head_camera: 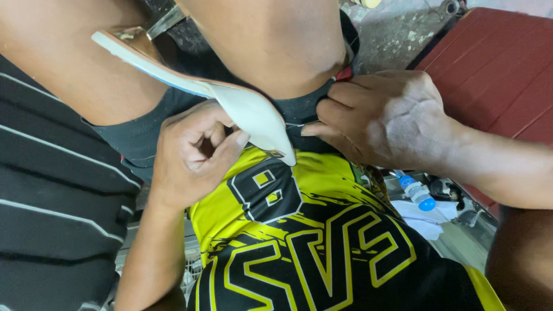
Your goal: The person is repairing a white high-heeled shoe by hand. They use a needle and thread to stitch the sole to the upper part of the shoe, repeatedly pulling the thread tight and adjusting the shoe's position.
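Both hands on shoe [253,112] | left hand [193,155] grips toe | right hand [380,118] pinches thread [295,124] taut | stitching looks mid-way, unfinished

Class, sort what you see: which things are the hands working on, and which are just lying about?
In hand: pointed white shoe sole, left hand, right hand, thin needle or pin.
Lying about: small blue-capped bottle, white cloth, red board.
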Demonstrator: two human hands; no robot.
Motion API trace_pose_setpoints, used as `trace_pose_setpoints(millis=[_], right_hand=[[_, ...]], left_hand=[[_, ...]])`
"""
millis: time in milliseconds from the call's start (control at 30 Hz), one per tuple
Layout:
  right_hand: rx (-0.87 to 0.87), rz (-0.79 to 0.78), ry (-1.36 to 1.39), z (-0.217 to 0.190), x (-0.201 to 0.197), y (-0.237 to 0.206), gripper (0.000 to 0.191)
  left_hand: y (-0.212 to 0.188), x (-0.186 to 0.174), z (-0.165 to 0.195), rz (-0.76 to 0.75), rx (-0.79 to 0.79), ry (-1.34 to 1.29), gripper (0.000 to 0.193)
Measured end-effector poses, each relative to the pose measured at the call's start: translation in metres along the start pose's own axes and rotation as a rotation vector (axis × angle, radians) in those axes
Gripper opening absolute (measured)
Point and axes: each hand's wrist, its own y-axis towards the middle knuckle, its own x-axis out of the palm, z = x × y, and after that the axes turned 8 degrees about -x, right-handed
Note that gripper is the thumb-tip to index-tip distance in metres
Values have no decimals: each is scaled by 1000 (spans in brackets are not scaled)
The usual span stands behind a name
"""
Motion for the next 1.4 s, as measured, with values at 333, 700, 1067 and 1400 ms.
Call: trace_pose_setpoints(millis=[333,700,1067,1400], right_hand=[[313,-270,-134,13,-3,-21,44],[235,-35,47,3,-7,-32,40],[78,187,397,1,11,-20,38],[116,103,849,-15,25,-25,13]], left_hand=[[-8,3,-6,80,-136,-613,27],[-8,32,81,237,387,540,25],[18,45,87,90,419,633,20],[-26,25,92,7,73,17,21]])
